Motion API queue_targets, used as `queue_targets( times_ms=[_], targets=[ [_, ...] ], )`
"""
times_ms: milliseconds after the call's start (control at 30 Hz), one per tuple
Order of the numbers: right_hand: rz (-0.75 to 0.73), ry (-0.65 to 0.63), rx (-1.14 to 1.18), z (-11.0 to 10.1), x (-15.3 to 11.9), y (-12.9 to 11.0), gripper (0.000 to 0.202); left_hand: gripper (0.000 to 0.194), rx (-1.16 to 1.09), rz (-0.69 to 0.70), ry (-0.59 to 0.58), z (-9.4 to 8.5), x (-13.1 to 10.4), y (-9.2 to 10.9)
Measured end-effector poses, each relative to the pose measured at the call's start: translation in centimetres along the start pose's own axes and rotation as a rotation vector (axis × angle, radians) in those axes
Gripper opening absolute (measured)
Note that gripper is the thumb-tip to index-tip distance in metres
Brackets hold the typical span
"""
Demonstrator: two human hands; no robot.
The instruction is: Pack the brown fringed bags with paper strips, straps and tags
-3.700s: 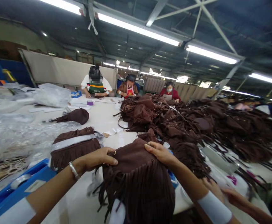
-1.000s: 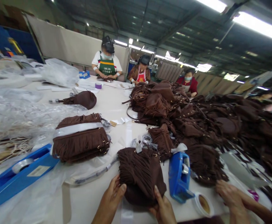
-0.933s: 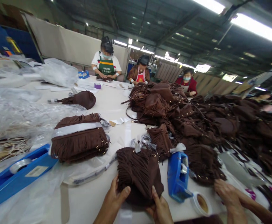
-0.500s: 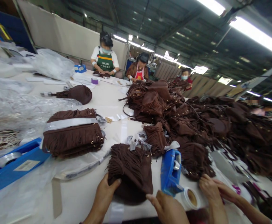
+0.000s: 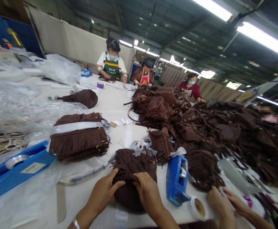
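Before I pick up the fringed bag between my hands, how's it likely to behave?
The fringed bag looks soft and would probably sag, since its front creases under your left hand and right hand. Its loose strands would likely swing. The wrapped straps might trail along.

The dark brown bag [image 5: 129, 189] lies on the pale tabletop [image 5: 112, 106], its strands of fringe [image 5: 129, 162] bunched across the far part and its smooth, rounded base [image 5: 129, 202] facing the near edge.
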State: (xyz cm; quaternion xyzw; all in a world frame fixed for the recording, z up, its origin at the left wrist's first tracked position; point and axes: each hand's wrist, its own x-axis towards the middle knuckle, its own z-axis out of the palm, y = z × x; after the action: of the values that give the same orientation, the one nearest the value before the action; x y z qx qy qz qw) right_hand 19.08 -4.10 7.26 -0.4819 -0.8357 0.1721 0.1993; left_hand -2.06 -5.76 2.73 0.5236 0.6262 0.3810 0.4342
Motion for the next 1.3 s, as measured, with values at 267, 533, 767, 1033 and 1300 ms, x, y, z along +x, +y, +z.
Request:
queue_targets(
  times_ms=[267,533,767,1033,1300],
  targets=[
    [0.041,0.009,-0.034,0.4,1.0,-0.1,0.019,0.050,-0.433,-0.170,0.240,-1.9,1.8,0.6],
    [0.067,-0.013,-0.088,0.5,1.8,0.1,0.012,0.068,-0.432,-0.332,0.153,2.2,-5.3,-2.5],
    [0.061,0.000,-0.098,-0.1,2.1,0.1,0.011,0.061,-0.640,-0.184,-0.018,5.9,-4.0,-3.6],
    [-0.037,0.093,-0.089,-1.2,2.2,0.8,0.009,0.046,-0.474,-0.240,0.098,5.6,-3.4,-2.7],
    [-0.231,-0.066,-0.191,-1.5,1.8,1.2,0.054,0.046,-0.433,-0.213,0.177,5.8,-3.5,-1.9]
  ],
)
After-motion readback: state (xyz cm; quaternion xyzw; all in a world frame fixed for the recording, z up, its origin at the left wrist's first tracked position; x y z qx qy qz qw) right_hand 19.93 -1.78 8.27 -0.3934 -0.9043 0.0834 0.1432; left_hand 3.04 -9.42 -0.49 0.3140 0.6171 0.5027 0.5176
